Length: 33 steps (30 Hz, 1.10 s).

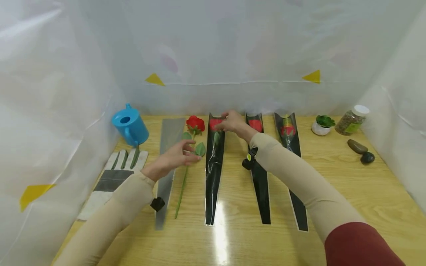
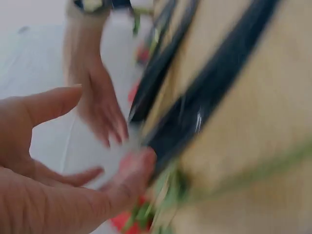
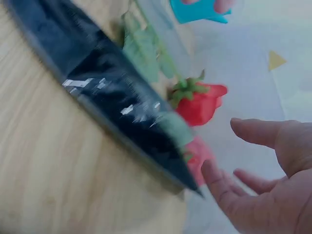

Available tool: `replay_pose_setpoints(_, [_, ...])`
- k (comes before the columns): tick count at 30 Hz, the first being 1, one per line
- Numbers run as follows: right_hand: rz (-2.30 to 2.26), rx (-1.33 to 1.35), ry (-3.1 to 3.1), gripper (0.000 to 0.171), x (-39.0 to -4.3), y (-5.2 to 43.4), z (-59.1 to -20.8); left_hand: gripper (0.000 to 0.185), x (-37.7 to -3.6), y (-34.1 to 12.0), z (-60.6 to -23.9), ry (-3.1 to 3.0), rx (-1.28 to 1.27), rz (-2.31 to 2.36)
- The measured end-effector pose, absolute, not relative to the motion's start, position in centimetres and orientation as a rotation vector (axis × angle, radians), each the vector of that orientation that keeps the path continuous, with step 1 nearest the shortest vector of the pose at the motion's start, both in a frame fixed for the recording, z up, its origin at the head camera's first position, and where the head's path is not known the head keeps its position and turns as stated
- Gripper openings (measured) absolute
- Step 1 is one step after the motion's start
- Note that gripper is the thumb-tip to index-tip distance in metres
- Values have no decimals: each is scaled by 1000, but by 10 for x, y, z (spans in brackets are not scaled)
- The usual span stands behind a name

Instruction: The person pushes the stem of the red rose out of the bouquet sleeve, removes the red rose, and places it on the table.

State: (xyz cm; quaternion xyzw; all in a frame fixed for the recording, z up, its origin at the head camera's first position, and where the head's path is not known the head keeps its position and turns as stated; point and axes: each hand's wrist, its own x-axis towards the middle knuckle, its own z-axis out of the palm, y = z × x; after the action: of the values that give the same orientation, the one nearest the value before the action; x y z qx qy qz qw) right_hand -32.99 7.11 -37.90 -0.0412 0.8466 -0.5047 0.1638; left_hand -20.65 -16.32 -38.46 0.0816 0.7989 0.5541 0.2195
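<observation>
Head view, from the left: one white and grey work glove (image 1: 113, 177) lies flat on the wooden worktop (image 1: 332, 177), and one blue plastic watering can (image 1: 130, 125) stands behind it near the back corner. Next lies one empty grey-clear flower sleeve (image 1: 168, 147), its lower part under the left forearm. Just beside it lies one bare red artificial rose with a green stem and leaves (image 1: 194, 127), outside any sleeve.

The left hand (image 1: 174, 157) hovers over that stem near the leaves, its fingers loosely spread and holding nothing; whether they touch the stem cannot be told.

Three black-edged clear sleeves follow, each with a red rose inside. The right hand (image 1: 233, 123) is at the top of the first filled sleeve (image 1: 213, 166), its fingers relaxed and narrowly parted at the sleeve's open mouth; the right wrist view shows them just beside the edge, gripping nothing. The right forearm crosses over the second filled sleeve (image 1: 261, 192) and hides part of it. The third filled sleeve (image 1: 293, 155) lies free.

Further right stand one small potted succulent (image 1: 323, 125) and one glass jar with a white lid (image 1: 352, 120), with two dark pebbles (image 1: 362, 151) touching each other in front.
</observation>
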Motion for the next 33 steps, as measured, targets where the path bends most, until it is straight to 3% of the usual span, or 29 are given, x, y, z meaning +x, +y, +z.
replay_pose_setpoints(3, [-1388,2,2425,84,-329,79,-387,81,-196,-145,-385,2050,106,1578])
replay_pose_setpoints(9, [-1282,133,2467,47,-323,74,-413,95,-179,-121,-396,1980,-33,1566])
replay_pose_setpoints(20, [-1195,186,2573,61,-319,62,-430,97,-175,-105,-412,1964,-86,1601])
replay_pose_setpoints(26, [-1204,183,2564,50,-316,58,-435,96,-177,-103,-414,1950,-72,1623])
replay_pose_setpoints(33, [-1647,203,2176,29,-312,73,-431,100,-176,-104,-418,2030,-81,1629])
